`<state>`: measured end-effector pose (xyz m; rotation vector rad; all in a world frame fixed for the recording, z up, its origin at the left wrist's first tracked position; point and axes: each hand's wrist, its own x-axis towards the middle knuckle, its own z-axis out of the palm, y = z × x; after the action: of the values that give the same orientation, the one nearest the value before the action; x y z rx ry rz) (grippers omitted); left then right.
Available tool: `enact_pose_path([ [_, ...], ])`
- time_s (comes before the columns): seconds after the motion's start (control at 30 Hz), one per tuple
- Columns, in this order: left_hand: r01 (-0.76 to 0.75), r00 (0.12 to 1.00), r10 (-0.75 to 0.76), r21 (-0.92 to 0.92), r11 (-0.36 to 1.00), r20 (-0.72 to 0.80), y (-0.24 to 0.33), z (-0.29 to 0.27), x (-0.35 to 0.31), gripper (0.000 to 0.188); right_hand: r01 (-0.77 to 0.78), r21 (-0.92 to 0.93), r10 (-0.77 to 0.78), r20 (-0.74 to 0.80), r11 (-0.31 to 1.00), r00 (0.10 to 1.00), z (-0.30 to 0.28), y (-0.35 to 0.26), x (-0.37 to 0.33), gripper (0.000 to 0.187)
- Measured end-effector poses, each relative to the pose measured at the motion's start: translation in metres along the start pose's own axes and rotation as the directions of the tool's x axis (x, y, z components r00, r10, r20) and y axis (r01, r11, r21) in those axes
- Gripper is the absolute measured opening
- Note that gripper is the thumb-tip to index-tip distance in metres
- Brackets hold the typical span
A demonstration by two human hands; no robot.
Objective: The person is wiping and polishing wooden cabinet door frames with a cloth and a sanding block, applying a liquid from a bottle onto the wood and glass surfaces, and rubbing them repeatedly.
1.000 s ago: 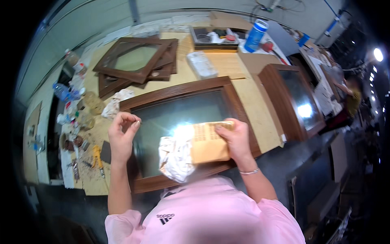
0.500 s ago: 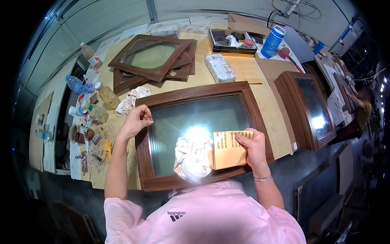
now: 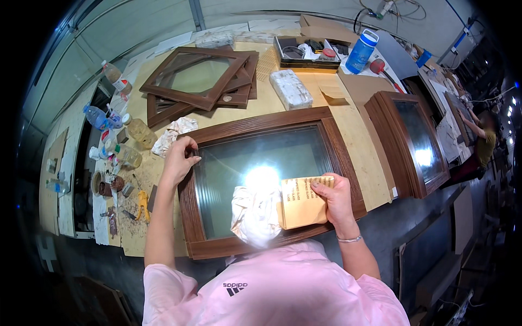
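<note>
Tan folded paper (image 3: 304, 209), printed with dark lettering (image 3: 299, 185), is gripped by the right hand (image 3: 341, 200) over a brown-framed glass panel (image 3: 288, 149) on the counter (image 3: 350, 130), a crumpled white cloth (image 3: 250, 217) at its left. The left hand (image 3: 179, 161) is at the panel's edge, fingers curled; whether they pinch anything I cannot tell. A dark logo (image 3: 235, 289) marks the pink shirt (image 3: 310, 277).

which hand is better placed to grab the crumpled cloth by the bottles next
Probably left: the left hand is nearer the crumpled cloth, with nothing visible in it; the right hand holds folded tan paper, farther away.
</note>
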<state>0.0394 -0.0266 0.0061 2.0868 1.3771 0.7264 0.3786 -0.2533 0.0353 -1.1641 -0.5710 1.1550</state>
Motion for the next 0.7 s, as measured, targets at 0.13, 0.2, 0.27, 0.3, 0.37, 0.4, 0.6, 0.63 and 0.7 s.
enact_pose_path([
  [0.13,-0.086,0.975,0.071,-0.060,0.994,-0.209,0.009,0.001,-0.010,0.040,-0.016,0.008,0.016,0.007,1.000,1.000,0.006,0.005,-0.002,0.007],
  [0.2,-0.066,0.976,0.054,-0.050,0.997,-0.210,0.007,-0.001,-0.013,0.039,-0.028,0.003,0.028,0.001,1.000,1.000,0.008,0.008,-0.003,0.006],
  [0.27,-0.063,0.983,0.071,0.056,0.996,-0.170,0.006,0.005,-0.014,0.034,-0.027,-0.013,0.027,-0.015,1.000,1.000,0.005,0.005,-0.003,0.006],
  [0.3,-0.196,0.944,0.260,0.289,0.937,-0.203,-0.002,0.011,-0.016,0.028,-0.024,-0.025,0.024,-0.025,0.999,0.999,0.006,0.003,-0.005,0.006],
  [0.37,-0.316,0.869,0.456,0.491,0.812,-0.194,0.011,0.029,-0.013,0.027,0.020,-0.120,-0.028,-0.065,0.993,0.997,-0.012,0.002,-0.005,0.009],
  [0.4,-0.323,0.853,0.491,0.561,0.763,-0.177,0.009,0.035,-0.013,0.031,0.017,-0.209,-0.037,-0.092,0.978,0.995,-0.024,0.013,-0.002,0.012],
  [0.6,-0.298,0.902,0.431,0.689,0.661,-0.025,-0.027,0.017,-0.023,0.045,0.074,0.059,-0.077,0.057,0.996,0.995,-0.017,0.034,0.017,0.019],
  [0.63,-0.300,0.845,0.527,0.734,0.609,-0.092,-0.017,0.024,-0.026,0.033,0.089,-0.120,-0.085,0.035,0.989,0.996,-0.022,0.022,0.014,0.018],
  [0.7,-0.285,0.948,0.264,0.840,0.462,0.177,0.096,0.015,-0.051,0.035,0.158,-0.124,-0.167,-0.067,0.980,0.984,-0.042,0.012,-0.003,0.017],
])
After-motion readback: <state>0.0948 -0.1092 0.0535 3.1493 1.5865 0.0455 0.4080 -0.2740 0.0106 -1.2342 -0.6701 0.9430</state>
